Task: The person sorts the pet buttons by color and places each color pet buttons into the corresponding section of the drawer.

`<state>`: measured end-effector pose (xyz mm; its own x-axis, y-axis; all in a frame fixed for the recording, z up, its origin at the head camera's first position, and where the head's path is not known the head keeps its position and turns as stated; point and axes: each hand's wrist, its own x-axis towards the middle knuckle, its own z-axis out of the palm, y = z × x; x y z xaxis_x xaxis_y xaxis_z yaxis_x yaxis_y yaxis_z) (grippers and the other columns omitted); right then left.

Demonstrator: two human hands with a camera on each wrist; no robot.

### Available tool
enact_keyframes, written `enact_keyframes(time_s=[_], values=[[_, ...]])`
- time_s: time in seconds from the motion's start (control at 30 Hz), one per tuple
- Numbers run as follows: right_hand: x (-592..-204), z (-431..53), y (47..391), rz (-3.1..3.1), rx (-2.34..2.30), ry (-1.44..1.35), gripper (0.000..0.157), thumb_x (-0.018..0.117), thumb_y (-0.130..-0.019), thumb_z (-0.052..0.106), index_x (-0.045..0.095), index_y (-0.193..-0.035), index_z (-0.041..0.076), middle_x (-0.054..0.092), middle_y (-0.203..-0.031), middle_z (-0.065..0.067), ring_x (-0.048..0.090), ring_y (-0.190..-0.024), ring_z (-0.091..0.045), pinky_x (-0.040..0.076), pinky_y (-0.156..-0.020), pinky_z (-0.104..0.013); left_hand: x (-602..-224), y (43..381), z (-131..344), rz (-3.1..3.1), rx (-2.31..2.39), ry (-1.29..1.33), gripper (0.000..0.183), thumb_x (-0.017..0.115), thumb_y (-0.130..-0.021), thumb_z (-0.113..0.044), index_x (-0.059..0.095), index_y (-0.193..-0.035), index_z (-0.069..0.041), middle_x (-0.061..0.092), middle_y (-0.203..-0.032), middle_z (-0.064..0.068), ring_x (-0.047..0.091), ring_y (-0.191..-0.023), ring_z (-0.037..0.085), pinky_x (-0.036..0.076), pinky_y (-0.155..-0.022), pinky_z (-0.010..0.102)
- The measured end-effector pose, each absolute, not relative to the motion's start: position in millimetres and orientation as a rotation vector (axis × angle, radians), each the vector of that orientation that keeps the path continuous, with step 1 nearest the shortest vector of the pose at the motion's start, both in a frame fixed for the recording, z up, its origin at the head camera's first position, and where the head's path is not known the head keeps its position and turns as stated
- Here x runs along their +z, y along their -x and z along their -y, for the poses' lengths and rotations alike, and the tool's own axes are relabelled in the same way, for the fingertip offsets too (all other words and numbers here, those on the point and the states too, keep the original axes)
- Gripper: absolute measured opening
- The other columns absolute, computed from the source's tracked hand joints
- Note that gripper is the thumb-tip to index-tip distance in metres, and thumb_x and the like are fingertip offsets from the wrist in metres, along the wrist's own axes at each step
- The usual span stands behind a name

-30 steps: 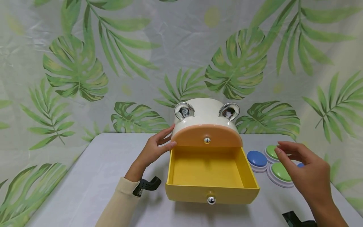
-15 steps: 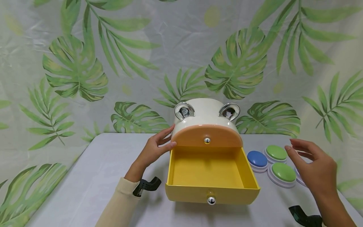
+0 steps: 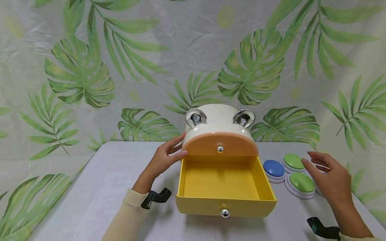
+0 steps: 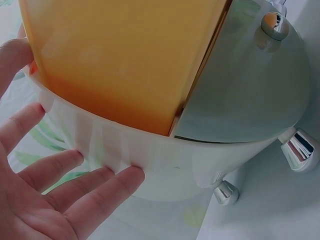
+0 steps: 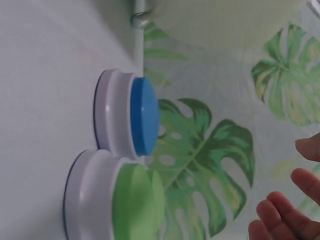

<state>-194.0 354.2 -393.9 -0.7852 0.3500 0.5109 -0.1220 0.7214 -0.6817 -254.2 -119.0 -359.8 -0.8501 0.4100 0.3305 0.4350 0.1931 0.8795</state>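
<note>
A small white cabinet with two chrome ears stands mid-table, its orange upper drawer closed. Below, the yellow drawer is pulled well out, with nothing inside. My left hand rests against the cabinet's left side, and its spread fingertips touch the white wall in the left wrist view. Over on the right, my right hand hovers with loosely bent fingers and holds nothing. Nearest to it are round push buttons with white bases: a blue button, a rear green button and a front green button.
The white-covered table runs back to a leaf-printed sheet. My right hand partly hides another white base beside the green buttons. The drawer's chrome knob juts towards me.
My right hand moved right, off the front green button, then dipped slightly back to the left. My left hand, the cabinet and the yellow drawer have stayed put.
</note>
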Motion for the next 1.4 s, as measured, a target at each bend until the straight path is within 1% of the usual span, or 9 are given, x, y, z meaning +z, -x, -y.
enact_keyframes(time_s=[0.13,0.23,0.33,0.43,0.5,0.57,0.6,1.1,1.4], values=[[-401.4,-360.9,196.6,2.363,0.946,0.191,0.048,0.072,-0.087,0.035,0.064,-0.124,0.005,0.065,-0.110,0.003,0.042,-0.085,0.023,0.037,-0.067,0.003,-360.0,254.3,118.5,2.406,-1.793,0.853,0.062,0.064,-0.093,-0.015,0.039,-0.149,-0.020,0.037,-0.152,-0.001,0.046,-0.132,0.028,0.052,-0.090,0.040],[-406.7,-365.7,199.1,2.427,0.935,0.215,0.052,0.070,-0.088,0.039,0.062,-0.127,0.005,0.063,-0.117,-0.018,0.041,-0.083,0.021,0.036,-0.063,0.002,-360.4,254.5,118.6,2.403,-1.795,0.857,0.062,0.064,-0.093,-0.015,0.038,-0.149,-0.020,0.036,-0.152,-0.001,0.046,-0.132,0.029,0.052,-0.090,0.040],[-411.5,-369.3,201.7,2.502,0.915,0.248,0.056,0.067,-0.089,0.043,0.059,-0.130,0.005,0.060,-0.122,-0.026,0.059,-0.093,-0.002,0.041,-0.060,-0.005,-360.7,254.6,118.9,2.401,-1.797,0.858,0.062,0.064,-0.093,-0.014,0.039,-0.149,-0.020,0.037,-0.152,0.000,0.045,-0.131,0.030,0.053,-0.090,0.040],[-415.7,-372.4,204.0,2.578,0.905,0.255,0.061,0.064,-0.090,0.045,0.055,-0.133,0.003,0.057,-0.125,-0.030,0.060,-0.105,-0.038,0.053,-0.071,-0.030,-360.8,254.3,119.2,2.402,-1.799,0.854,0.062,0.064,-0.093,-0.015,0.039,-0.149,-0.020,0.037,-0.152,0.001,0.045,-0.131,0.032,0.053,-0.089,0.040],[-418.3,-374.3,205.2,2.618,0.907,0.245,0.064,0.063,-0.091,0.047,0.053,-0.134,0.001,0.054,-0.126,-0.033,0.055,-0.108,-0.051,0.051,-0.077,-0.050,-360.7,254.0,119.4,2.402,-1.799,0.852,0.062,0.064,-0.093,-0.015,0.039,-0.149,-0.020,0.037,-0.152,0.001,0.045,-0.131,0.033,0.053,-0.089,0.040],[-420.9,-376.2,206.1,2.651,0.910,0.237,0.066,0.062,-0.091,0.047,0.051,-0.135,0.000,0.052,-0.127,-0.035,0.052,-0.109,-0.054,0.045,-0.079,-0.063,-360.4,253.6,119.5,2.407,-1.795,0.847,0.062,0.064,-0.093,-0.015,0.039,-0.149,-0.020,0.037,-0.152,0.001,0.045,-0.131,0.032,0.053,-0.090,0.040],[-422.1,-377.2,206.5,2.667,0.909,0.236,0.067,0.062,-0.091,0.047,0.051,-0.136,-0.001,0.051,-0.128,-0.036,0.051,-0.110,-0.055,0.044,-0.079,-0.064,-360.3,253.4,119.5,2.410,-1.793,0.844,0.062,0.064,-0.093,-0.015,0.039,-0.149,-0.020,0.037,-0.152,0.000,0.045,-0.131,0.031,0.052,-0.090,0.040],[-436.3,-389.1,210.6,2.845,0.854,0.209,0.075,0.058,-0.091,0.054,0.046,-0.138,-0.004,0.044,-0.133,-0.038,0.046,-0.116,-0.056,0.049,-0.074,-0.061,-361.3,254.6,118.8,2.409,-1.797,0.850,0.062,0.065,-0.093,-0.017,0.039,-0.149,-0.022,0.037,-0.152,-0.002,0.045,-0.131,0.031,0.053,-0.090,0.041],[-437.9,-389.5,214.9,2.966,0.778,0.190,0.083,0.059,-0.087,0.060,0.044,-0.137,-0.005,0.042,-0.133,-0.040,0.043,-0.114,-0.058,0.045,-0.081,-0.066,-361.1,254.1,119.1,2.413,-1.785,0.842,0.062,0.065,-0.093,-0.018,0.039,-0.149,-0.023,0.037,-0.152,-0.002,0.046,-0.131,0.030,0.053,-0.090,0.041]])
